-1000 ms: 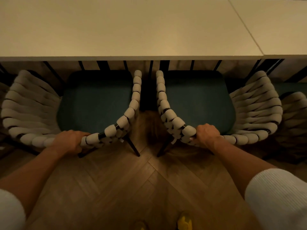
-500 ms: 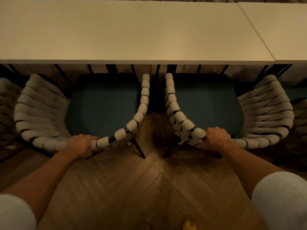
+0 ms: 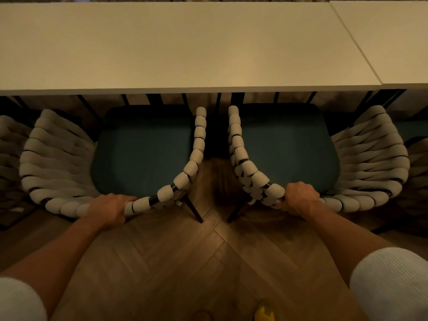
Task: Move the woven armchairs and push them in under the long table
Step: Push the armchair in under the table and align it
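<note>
Two woven armchairs stand side by side at the near edge of the long table (image 3: 185,47), their dark green seats partly under the tabletop. The left hand (image 3: 108,210) grips the woven back rim of the left armchair (image 3: 58,163), fingers curled over it. The right hand (image 3: 298,198) grips the back rim of the right armchair (image 3: 370,158) likewise. Both chairs rest on the herringbone wood floor (image 3: 208,262).

Dim, warm yellowish light. The long pale rectangular surface (image 3: 185,47) is brightest; deep shadow lies beneath it, beyond the fingers. Wide-angle bending curves the edges, and corners look soft.
</note>
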